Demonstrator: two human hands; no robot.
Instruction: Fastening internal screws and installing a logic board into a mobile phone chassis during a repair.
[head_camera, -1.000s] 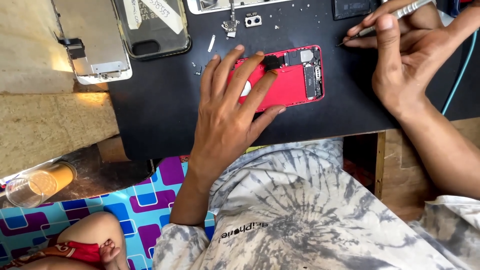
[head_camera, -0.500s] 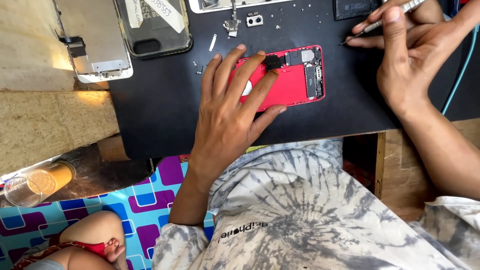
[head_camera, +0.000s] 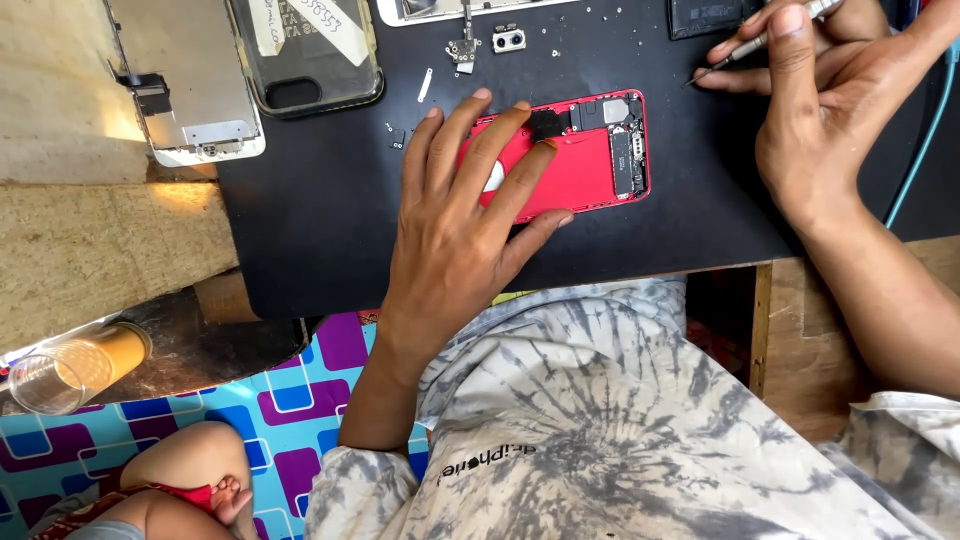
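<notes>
An opened red phone shell (head_camera: 590, 155) lies on a black work mat (head_camera: 330, 210). My left hand (head_camera: 460, 225) rests flat on the shell's left half, fingers spread, pinning it down. My right hand (head_camera: 815, 110) is to the right of the phone, gripping a thin metal screwdriver (head_camera: 755, 45) whose tip touches the mat just beyond the phone's upper right corner. Small screws and metal brackets (head_camera: 508, 38) lie above the phone.
A white screen assembly (head_camera: 185, 80) and a clear phone case (head_camera: 305, 55) lie at the mat's upper left. A black battery (head_camera: 710, 15) sits at the top edge. A teal cable (head_camera: 920, 140) runs on the right. A glass (head_camera: 75, 365) with amber liquid lies lower left.
My right hand and the screwdriver have shifted slightly up and right. My left hand stays flat on the red phone.
</notes>
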